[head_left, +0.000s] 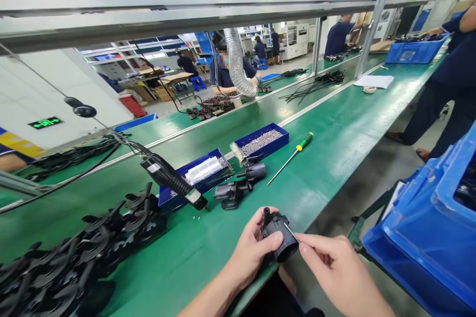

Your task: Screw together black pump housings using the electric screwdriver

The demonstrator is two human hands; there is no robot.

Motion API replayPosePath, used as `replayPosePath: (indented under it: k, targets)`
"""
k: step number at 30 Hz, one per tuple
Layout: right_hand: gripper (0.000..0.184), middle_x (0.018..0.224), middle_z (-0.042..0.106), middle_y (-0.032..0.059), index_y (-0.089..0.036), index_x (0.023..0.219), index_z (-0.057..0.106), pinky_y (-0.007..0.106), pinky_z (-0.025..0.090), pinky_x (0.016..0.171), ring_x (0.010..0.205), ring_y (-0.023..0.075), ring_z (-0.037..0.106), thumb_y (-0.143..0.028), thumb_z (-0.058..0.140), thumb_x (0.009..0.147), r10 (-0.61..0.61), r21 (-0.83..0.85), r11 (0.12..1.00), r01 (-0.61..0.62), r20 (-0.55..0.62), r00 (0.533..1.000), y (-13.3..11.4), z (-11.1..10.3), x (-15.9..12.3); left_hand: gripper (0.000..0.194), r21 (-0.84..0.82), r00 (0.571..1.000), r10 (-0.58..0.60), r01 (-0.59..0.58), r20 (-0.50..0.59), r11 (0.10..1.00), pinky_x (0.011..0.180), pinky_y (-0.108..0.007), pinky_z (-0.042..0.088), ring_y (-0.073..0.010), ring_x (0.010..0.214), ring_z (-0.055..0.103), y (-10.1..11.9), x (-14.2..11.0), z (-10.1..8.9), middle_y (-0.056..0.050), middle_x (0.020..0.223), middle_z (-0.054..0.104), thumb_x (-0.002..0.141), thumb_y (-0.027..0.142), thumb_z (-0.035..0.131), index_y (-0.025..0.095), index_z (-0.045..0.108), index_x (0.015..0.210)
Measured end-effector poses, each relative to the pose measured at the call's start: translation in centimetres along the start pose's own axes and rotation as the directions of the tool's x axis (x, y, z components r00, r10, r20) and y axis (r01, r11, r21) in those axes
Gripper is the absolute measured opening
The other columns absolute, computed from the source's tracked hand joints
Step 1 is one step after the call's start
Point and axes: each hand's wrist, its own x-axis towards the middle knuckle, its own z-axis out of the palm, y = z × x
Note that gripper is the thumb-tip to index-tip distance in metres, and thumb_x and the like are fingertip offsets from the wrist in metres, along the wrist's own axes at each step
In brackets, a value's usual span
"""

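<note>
My left hand (256,245) is wrapped round a black cylindrical plastic housing (284,249) with a short spout on top, held above the bench's front edge. My right hand (330,257) pinches a thin pale strip or pin (291,230) between thumb and forefinger, laid against the housing's side; its exact kind is too small to tell. Beyond my hands, two similar black housings (230,192) lie on the green bench (320,168). To their left, a black electric screwdriver (173,181) hangs tilted on a cord, its tip near the bench top.
A screwdriver with a green and yellow handle (305,141) lies on the bench. Blue trays of small screws (262,141) and white pieces (204,171) stand behind. Black parts (74,267) are heaped at left. Blue crates (427,237) stand at right. Co-workers sit across the line.
</note>
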Motion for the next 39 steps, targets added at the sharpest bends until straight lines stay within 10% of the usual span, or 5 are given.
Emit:
replayPosePath:
  k: [8, 39]
  targets:
    - [0.049, 0.056, 0.039, -0.0041, -0.016, 0.082, 0.078, 0.030, 0.020, 0.051, 0.053, 0.0121, 0.028, -0.043, 0.045, 0.105, 0.022, -0.100, 0.995, 0.000, 0.225, 0.974, -3.7, -2.0, 2.2, 0.057, 0.107, 0.997, 0.069, -0.073, 0.043, 0.992, 0.086, -0.029, 0.051, -0.0190, 0.098, 0.061, 0.5, -0.1, 0.0, -0.006, 0.112, 0.066, 0.080, 0.044, 0.091, 0.022, 0.063, 0.125]
    - [0.036, 0.057, 0.055, -0.0023, -0.019, 0.079, 0.075, 0.029, 0.026, 0.050, 0.050, 0.0121, 0.039, -0.029, 0.048, 0.102, 0.059, -0.216, 0.976, -0.006, 0.240, 0.969, -5.4, -2.4, 3.7, 0.062, -0.125, 0.997, -0.067, 0.062, -0.042, 0.990, 0.085, -0.030, 0.054, -0.0182, 0.091, 0.065, 0.8, 0.2, 0.0, -0.006, 0.105, 0.068, 0.069, 0.040, 0.099, 0.018, 0.070, 0.118]
